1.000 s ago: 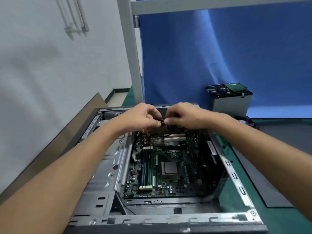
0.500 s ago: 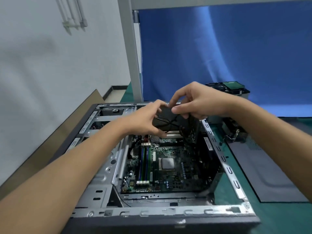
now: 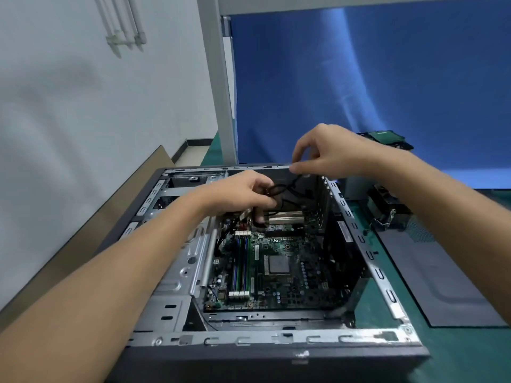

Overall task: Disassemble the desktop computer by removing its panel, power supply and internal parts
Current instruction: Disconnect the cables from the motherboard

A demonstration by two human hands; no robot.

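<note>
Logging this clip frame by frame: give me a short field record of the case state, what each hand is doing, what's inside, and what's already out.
case: computer case on its side, open upward
left: left hand grips a loop of black cable above the motherboard
right: right hand pinches the same cable higher up, near the far rim
inside: motherboard, memory sticks, bare processor
out: grey panel flat on the green mat, right of the case

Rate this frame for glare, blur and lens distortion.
Head view: pale glare streaks arc across the blue backdrop; wide-angle distortion leans the metal post; the right hand pinching the black cable is slightly smeared; the motherboard reads fairly sharp.
</note>
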